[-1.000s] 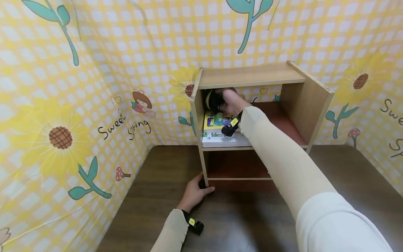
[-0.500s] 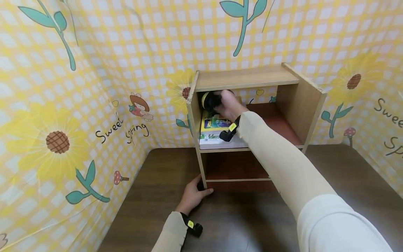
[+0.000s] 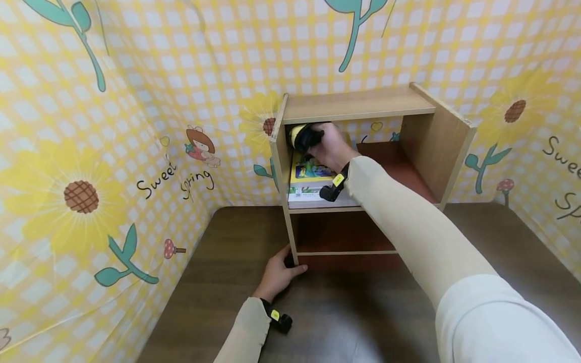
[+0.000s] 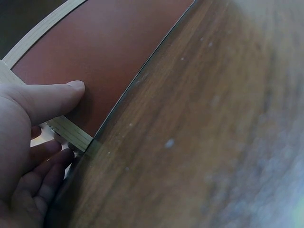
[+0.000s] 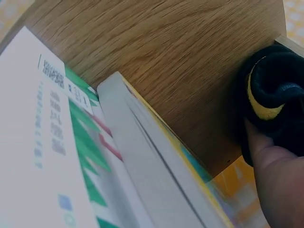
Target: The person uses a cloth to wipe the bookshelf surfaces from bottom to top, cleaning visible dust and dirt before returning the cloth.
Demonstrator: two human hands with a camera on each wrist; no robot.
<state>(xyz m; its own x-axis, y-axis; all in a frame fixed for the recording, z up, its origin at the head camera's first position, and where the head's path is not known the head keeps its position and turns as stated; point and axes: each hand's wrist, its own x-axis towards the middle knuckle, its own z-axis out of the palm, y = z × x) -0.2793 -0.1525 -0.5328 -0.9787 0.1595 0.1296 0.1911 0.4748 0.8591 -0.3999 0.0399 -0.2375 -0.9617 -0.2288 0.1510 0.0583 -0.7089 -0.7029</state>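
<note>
A black-and-yellow plush toy (image 3: 303, 137) is in the upper left of the small wooden shelf (image 3: 358, 104), just under its top board. My right hand (image 3: 333, 147) holds it; in the right wrist view the thumb presses against the toy's fuzzy black side (image 5: 273, 90). Below the toy lies a stack of books (image 3: 313, 185), the top one with a yellow-edged colourful cover. At the shelf's lower left corner, my left hand (image 3: 276, 275) grips the side panel. Its thumb lies on the front in the left wrist view, while the other fingers curl behind the panel.
The shelf stands on a dark brown wooden table (image 3: 227, 262) against a yellow checked cloth (image 3: 218, 70) with sunflowers. Its right side panel (image 3: 436, 146) bounds the upper compartment, which has a reddish-brown board. A lower compartment (image 3: 340, 232) sits beneath the books.
The plush toy has turned in my right hand, so more of its yellow part shows, and it sits slightly higher towards the top board. My left hand keeps its place on the panel.
</note>
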